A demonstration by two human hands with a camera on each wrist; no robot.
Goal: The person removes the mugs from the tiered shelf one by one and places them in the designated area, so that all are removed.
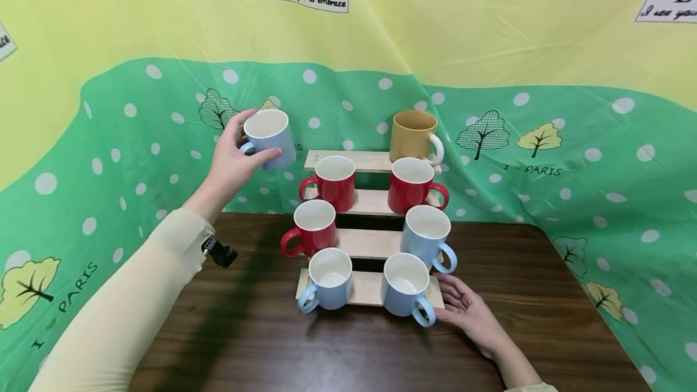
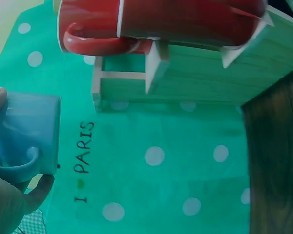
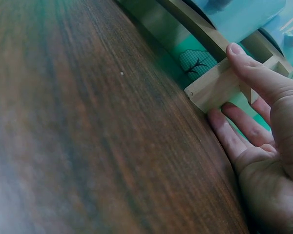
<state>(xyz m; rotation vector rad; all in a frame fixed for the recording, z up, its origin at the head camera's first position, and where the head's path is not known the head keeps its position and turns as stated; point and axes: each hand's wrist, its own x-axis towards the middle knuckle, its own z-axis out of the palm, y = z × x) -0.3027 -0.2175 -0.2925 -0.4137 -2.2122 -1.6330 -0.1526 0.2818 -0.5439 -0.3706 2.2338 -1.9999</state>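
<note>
My left hand (image 1: 231, 153) grips a light blue mug (image 1: 274, 144) by its body, upright in the air to the left of the top tier. The left wrist view shows that mug (image 2: 31, 126) with its handle towards the palm. A stepped wooden rack (image 1: 370, 244) stands on the table, bearing several mugs. At its lower right corner, my right hand (image 1: 471, 313) holds the bottom tier's end. In the right wrist view the thumb (image 3: 249, 68) lies along the wooden edge (image 3: 215, 87), with the fingers curled below it.
A tan mug (image 1: 411, 135) with a white handle stands at top right. Red mugs (image 1: 334, 186) fill both ends of the third tier; the second has a red mug (image 1: 314, 228) and a light blue mug (image 1: 425, 235). Light blue mugs (image 1: 332, 283) stand on the bottom tier. A patterned curtain (image 1: 544, 198) hangs behind.
</note>
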